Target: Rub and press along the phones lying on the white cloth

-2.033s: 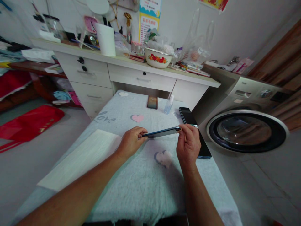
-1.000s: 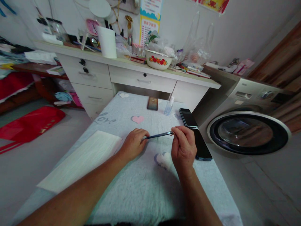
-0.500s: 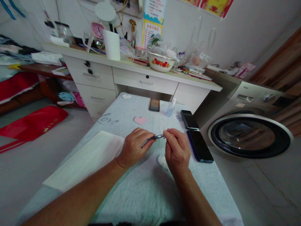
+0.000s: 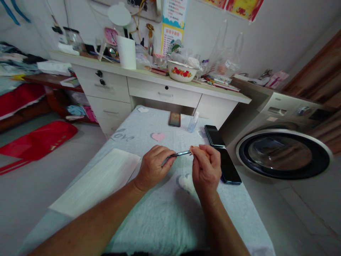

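Note:
My left hand [image 4: 154, 163] is closed, pinching one end of a thin, dark, phone-like slab [image 4: 182, 153] seen almost edge-on above the table. At the slab's other end, my right hand [image 4: 206, 167] is closed on a small orange-tan cloth [image 4: 192, 149], mostly hidden by the fingers. The cloth meets the slab's tip. To the right lie two dark phones: one [image 4: 214, 136] farther back, and a larger one [image 4: 230, 169] partly behind my right hand. A clear spray bottle [image 4: 193, 123] stands beyond the hands.
A pale, long paper or board [image 4: 96, 183] lies on the left of the cloth-covered table [image 4: 160, 220]. A small blurred brown item [image 4: 174, 119] sits at its far end. Behind stands a white desk [image 4: 149, 83] with a flowered bowl [image 4: 182, 71]; a washing machine [image 4: 282, 121] is at the right.
My right hand has moved slightly right, and more of the slab shows between the hands. The orange-tan cloth is more visible. My left hand has barely shifted.

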A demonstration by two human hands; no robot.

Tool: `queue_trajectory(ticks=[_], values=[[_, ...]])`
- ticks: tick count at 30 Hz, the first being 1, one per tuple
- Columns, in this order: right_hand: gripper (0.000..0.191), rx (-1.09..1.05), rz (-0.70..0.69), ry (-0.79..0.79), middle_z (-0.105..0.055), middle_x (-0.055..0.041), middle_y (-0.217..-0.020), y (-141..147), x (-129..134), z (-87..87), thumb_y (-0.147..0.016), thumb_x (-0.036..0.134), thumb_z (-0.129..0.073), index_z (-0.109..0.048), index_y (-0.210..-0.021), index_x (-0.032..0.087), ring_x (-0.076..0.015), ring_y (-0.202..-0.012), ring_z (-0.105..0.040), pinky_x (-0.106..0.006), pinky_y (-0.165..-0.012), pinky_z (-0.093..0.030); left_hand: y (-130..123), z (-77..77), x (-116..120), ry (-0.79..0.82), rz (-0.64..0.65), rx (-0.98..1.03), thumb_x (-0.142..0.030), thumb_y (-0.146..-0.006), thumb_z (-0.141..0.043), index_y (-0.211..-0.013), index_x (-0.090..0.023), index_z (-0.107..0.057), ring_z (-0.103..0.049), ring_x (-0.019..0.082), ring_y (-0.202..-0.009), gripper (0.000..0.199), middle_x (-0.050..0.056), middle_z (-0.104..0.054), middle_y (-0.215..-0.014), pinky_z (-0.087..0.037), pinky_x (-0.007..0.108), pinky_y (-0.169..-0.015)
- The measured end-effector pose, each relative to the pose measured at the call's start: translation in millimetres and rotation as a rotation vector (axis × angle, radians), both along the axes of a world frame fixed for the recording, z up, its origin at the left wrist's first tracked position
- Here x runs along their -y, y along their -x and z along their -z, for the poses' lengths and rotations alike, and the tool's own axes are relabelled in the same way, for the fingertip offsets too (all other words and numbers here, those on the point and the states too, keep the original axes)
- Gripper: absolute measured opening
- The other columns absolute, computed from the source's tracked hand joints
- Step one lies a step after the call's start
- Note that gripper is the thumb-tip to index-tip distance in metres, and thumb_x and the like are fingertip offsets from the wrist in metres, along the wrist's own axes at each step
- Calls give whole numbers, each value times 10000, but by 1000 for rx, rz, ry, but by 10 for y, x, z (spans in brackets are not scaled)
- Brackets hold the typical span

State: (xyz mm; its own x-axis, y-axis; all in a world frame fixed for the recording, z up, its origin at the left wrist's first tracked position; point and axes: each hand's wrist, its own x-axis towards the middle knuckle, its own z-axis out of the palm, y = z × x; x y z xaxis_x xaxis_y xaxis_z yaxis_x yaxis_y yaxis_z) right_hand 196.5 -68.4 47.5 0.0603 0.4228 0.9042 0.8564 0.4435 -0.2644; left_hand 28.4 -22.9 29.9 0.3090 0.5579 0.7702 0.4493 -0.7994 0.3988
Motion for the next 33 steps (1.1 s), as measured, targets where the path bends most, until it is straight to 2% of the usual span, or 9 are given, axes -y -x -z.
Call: queue_trajectory(ticks=[4, 11, 24, 29, 33], values=[[246, -28, 46, 9, -572, -73, -992, -24, 2, 10, -884, 108, -532, -691, -1031, 224, -154, -885, -611, -301, -777, -547, -4, 7, -10, -7, -3, 12, -190, -856, -607, -909, -157, -653, -597, 180, -771, 77, 49, -675, -810, -482, 318, -714], [316, -16, -42, -4, -598, -78, -1028, 23, -3, 53, -863, 60, -537, -680, -1083, 235, -175, -945, -615, -342, -831, -542, 1, -8, -5, -14, -11, 10, -187, -859, -597, -900, -156, -656, -597, 181, -761, 78, 50, -675, -803, -481, 320, -707], [477, 48, -230, 15, -603, -74, -1107, 164, 52, 142, -844, 44, -587, -586, -1263, 272, -177, -983, -606, -334, -817, -546, 4, 23, 3, 22, 33, 12, -237, -883, -578, -892, -161, -648, -593, 181, -779, 104, 51, -674, -819, -476, 321, -718], [462, 41, -217, 15, -600, -71, -1098, 122, 58, 124, -846, 40, -573, -603, -1241, 276, -176, -981, -610, -331, -807, -553, 9, 8, 4, 9, 34, 8, -234, -883, -579, -902, -163, -649, -596, 180, -774, 101, 52, -678, -816, -475, 322, -719], [424, 27, -140, 15, -597, -71, -1061, 56, 59, 83, -847, 34, -547, -641, -1187, 269, -172, -964, -616, -327, -811, -557, 0, 2, -8, 4, 8, 9, -214, -871, -593, -909, -167, -655, -600, 179, -770, 87, 50, -681, -813, -477, 325, -715]])
